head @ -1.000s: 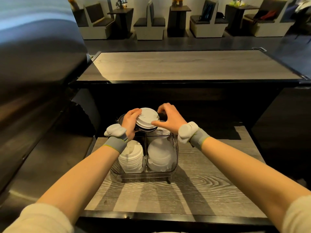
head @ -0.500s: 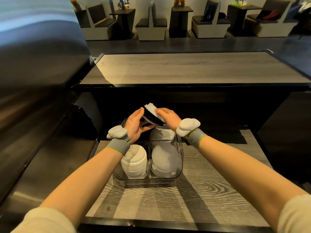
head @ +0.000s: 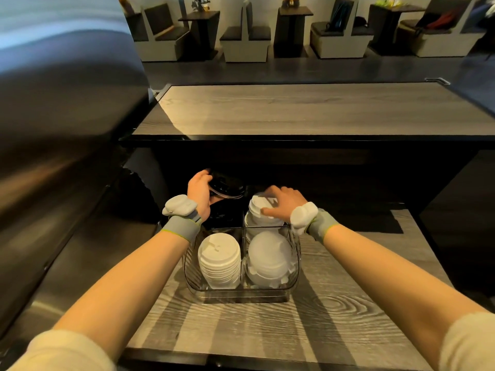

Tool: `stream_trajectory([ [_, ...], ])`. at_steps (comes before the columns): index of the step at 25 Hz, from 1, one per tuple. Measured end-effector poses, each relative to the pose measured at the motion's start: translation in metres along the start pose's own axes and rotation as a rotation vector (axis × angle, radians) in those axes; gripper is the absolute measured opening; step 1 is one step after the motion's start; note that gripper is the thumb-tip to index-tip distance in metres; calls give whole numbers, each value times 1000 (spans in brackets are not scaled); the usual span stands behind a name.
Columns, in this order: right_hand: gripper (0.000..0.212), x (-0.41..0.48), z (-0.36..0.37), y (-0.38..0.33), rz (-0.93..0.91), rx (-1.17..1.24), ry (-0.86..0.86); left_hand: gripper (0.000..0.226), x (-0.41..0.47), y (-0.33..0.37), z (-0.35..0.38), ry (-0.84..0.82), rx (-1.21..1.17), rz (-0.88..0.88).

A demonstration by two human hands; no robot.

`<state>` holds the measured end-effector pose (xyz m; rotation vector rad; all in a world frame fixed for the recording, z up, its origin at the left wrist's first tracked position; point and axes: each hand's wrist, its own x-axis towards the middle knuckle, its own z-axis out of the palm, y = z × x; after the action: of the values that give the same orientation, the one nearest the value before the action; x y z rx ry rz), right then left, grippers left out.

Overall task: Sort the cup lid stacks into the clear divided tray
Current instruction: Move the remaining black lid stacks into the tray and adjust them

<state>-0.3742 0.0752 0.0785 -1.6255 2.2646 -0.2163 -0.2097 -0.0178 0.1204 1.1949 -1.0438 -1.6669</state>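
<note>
Four lid stacks (head: 219, 259) in tray (head: 294, 266)

Beyond my grey wood-grain counter (head: 294, 111), beige booth seats (head: 246, 41) flank dark pedestal tables (head: 293, 25) on dark floor (head: 348, 69).

- Lid stacks (head: 219, 259): white; one black stack (head: 226, 189), centre frame.
- Divided tray (head: 293, 266): clear.
- Shelf (head: 334, 311): grey woodgrain, lower frame.
- Wristbands (head: 181, 228): grey, green-edged.
- Sleeves (head: 64, 352): cream.
</note>
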Motion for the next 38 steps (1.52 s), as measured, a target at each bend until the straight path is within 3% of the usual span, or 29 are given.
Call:
stream_trajectory([
  [4,57,3,15,-4,30,-223,-21,41,-2,-4,-5,-71,44,-1],
  [7,47,2,1,-24,12,133,171,42,-5,-7,-9,-132,81,4],
  [10,64,-3,-14,-49,-80,708,91,43,-4,-3,-15,-136,35,-24],
  [14,78,-6,-18,-73,-73,773,33,42,-11,5,-25,-182,24,-29],
  [19,64,2,-13,-88,23,919,76,41,-14,9,-47,-204,-12,7],
  [21,63,5,-12,-93,55,895,65,40,-11,12,-60,-174,-37,23],
  [25,60,11,-7,-111,60,808,145,37,-1,25,-83,57,-131,75],
  [28,64,20,3,-118,9,491,86,37,6,32,-98,142,-151,83],
  [32,70,22,18,-113,-77,153,-18,39,8,34,-107,192,-147,88],
  [38,79,19,17,-112,-132,122,11,36,8,32,-103,144,-152,77],
])
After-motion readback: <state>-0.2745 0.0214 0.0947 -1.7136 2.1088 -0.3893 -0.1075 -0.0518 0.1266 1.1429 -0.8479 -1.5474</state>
